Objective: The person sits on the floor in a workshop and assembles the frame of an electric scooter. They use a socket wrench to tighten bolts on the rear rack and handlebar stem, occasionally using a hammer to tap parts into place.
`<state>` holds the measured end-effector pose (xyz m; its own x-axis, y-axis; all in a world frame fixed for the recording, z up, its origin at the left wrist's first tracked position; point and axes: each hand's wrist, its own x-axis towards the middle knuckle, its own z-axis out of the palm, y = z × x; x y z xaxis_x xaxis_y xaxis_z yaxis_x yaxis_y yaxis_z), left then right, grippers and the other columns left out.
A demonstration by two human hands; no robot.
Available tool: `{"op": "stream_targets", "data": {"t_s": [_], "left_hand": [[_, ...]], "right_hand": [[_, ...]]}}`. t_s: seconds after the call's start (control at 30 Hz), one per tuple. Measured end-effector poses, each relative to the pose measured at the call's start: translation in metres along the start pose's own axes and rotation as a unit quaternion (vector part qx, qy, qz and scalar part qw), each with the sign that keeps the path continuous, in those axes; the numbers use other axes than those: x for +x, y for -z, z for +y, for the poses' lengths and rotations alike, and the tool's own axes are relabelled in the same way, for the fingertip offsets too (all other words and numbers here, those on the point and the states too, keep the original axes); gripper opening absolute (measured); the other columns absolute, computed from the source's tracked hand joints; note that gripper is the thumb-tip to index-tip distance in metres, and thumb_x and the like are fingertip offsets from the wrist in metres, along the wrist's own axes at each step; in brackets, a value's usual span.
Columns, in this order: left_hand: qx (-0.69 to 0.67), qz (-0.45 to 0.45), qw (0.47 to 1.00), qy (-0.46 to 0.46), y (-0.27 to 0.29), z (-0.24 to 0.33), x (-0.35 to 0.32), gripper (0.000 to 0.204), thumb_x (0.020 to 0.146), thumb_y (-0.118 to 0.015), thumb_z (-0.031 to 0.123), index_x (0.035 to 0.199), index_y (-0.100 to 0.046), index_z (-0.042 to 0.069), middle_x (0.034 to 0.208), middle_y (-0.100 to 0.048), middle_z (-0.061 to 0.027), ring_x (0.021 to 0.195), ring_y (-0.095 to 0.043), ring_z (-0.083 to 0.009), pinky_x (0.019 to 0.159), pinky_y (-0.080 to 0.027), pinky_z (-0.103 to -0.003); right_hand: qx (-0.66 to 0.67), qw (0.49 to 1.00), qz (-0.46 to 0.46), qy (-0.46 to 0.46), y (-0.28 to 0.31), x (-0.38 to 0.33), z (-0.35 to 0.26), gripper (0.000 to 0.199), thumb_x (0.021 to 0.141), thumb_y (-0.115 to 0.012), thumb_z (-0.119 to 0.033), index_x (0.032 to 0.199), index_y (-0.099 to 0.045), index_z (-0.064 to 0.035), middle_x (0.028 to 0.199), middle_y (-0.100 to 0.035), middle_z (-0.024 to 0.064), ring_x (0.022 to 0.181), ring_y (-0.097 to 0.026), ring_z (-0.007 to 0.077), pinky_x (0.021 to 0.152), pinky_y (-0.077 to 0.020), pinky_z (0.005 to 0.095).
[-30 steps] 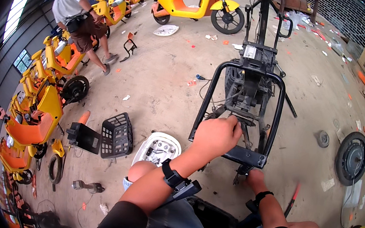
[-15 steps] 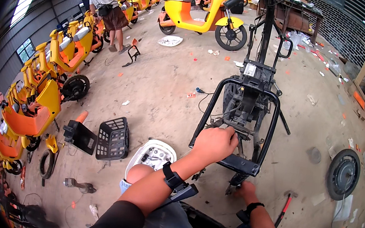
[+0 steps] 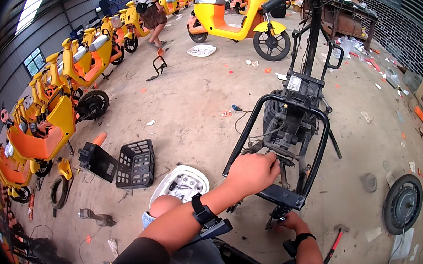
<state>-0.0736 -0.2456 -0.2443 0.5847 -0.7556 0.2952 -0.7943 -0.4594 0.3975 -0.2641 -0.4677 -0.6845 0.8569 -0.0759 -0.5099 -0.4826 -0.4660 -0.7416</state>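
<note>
The stripped black scooter frame stands in front of me, its looped tubular rear end toward me. My left hand reaches over the loop's left side, fingers curled down among the parts inside; what they grip is hidden. Under the loop's rear crossbar a coil-spring shock absorber points down. Beside its lower end is my right hand, fingers bent in toward it, their tips out of sight. A loose cable with a blue connector trails from the frame on the left.
A white tray of small hardware lies by my left knee, next to a black basket and a black box. On the right are a red-handled hammer and a wheel. Yellow scooters line the left; a person walks there.
The person at the back has stepped to the right. My view has shifted slightly, so the scene sits a little further right. Both hands keep nearly the same places on the frame.
</note>
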Motion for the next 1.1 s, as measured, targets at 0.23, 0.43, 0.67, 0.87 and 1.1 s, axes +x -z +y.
{"op": "stream_targets", "data": {"t_s": [0.23,0.43,0.67,0.87,1.1], "left_hand": [[0.016,0.011,1.0,0.009,-0.002,-0.007,-0.005,0.029,0.095,-0.058,0.03,0.079,-0.063,0.006,0.068,-0.067,-0.0169,0.064,-0.066,-0.0391,0.06,-0.054,-0.05],[0.018,0.04,0.998,-0.033,-0.006,0.002,0.001,0.029,0.095,-0.058,0.028,0.078,-0.063,0.005,0.068,-0.068,-0.0166,0.059,-0.066,-0.0377,0.056,-0.054,-0.048],[0.017,0.039,0.999,-0.008,-0.008,-0.004,-0.003,0.029,0.094,-0.06,0.029,0.077,-0.063,0.006,0.065,-0.065,-0.0167,0.06,-0.065,-0.0382,0.057,-0.052,-0.049],[0.012,0.048,0.999,-0.016,-0.008,-0.003,-0.001,0.029,0.093,-0.06,0.029,0.076,-0.062,0.005,0.065,-0.065,-0.017,0.061,-0.065,-0.0388,0.056,-0.052,-0.05],[0.015,0.035,0.999,-0.009,-0.008,-0.007,-0.002,0.029,0.094,-0.059,0.028,0.077,-0.062,0.005,0.066,-0.066,-0.0174,0.061,-0.065,-0.0394,0.057,-0.052,-0.05]], "right_hand": [[0.06,0.983,-0.086,-0.153,0.007,-0.019,-0.064,0.027,0.076,-0.076,-0.013,0.103,-0.075,-0.0102,0.082,-0.074,0.0063,0.075,-0.071,0.0221,0.06,-0.0545,0.038],[-0.028,0.999,-0.011,-0.03,0.003,-0.01,-0.025,0.037,0.07,-0.076,-0.01,0.106,-0.074,-0.0121,0.088,-0.075,0.0095,0.081,-0.072,0.0244,0.071,-0.0567,0.0411],[-0.156,0.98,0.055,-0.114,-0.005,-0.036,-0.075,0.032,0.07,-0.076,-0.022,0.101,-0.075,-0.0123,0.097,-0.075,0.0154,0.091,-0.072,0.0337,0.082,-0.0574,0.0448],[-0.244,0.949,0.118,-0.161,-0.014,-0.037,-0.08,0.04,0.066,-0.079,-0.032,0.102,-0.076,-0.0132,0.102,-0.074,0.0149,0.098,-0.071,0.0343,0.088,-0.0571,0.0456],[-0.278,0.931,0.197,-0.131,-0.029,-0.044,-0.08,0.033,0.077,-0.074,-0.036,0.095,-0.071,-0.0083,0.095,-0.074,0.0163,0.094,-0.072,0.0342,0.084,-0.0567,0.0478]]}}
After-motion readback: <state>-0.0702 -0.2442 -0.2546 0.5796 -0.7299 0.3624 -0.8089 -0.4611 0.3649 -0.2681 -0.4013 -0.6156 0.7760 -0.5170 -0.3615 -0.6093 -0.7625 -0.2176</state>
